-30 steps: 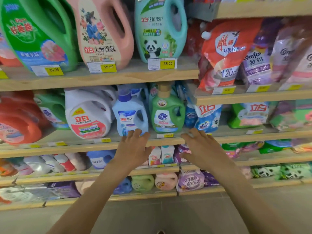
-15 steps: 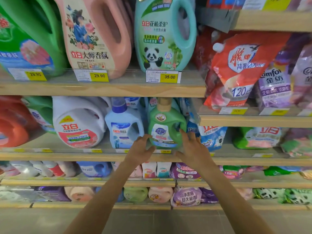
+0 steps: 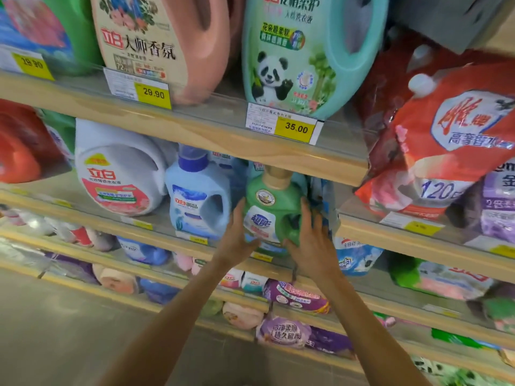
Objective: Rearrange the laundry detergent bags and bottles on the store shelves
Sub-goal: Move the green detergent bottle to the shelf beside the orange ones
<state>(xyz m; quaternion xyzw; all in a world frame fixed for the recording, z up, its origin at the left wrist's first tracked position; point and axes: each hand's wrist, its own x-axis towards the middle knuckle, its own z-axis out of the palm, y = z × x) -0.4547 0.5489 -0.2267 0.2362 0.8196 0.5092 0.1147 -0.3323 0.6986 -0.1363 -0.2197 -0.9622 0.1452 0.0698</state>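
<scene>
A small green detergent bottle (image 3: pixel 271 207) with a beige cap stands on the middle shelf (image 3: pixel 156 232). My left hand (image 3: pixel 237 240) grips its left side and my right hand (image 3: pixel 312 243) grips its right side, over the handle. A light blue bottle (image 3: pixel 195 199) stands just left of it, and a big white jug (image 3: pixel 117 174) further left. Blue and white bags (image 3: pixel 354 257) sit behind my right hand. A red refill bag (image 3: pixel 446 146) leans on the right shelf.
The upper shelf (image 3: pixel 223 135) holds a pink jug (image 3: pixel 167 43), a teal panda jug (image 3: pixel 301 54) and a green jug (image 3: pixel 55 29), close overhead. Lower shelves carry small bottles and purple bags (image 3: pixel 295 296). Grey floor (image 3: pixel 69 330) lies at the lower left.
Both hands moved up from the shelf edge and closed on the sides of the green bottle. The view moved closer and tilted.
</scene>
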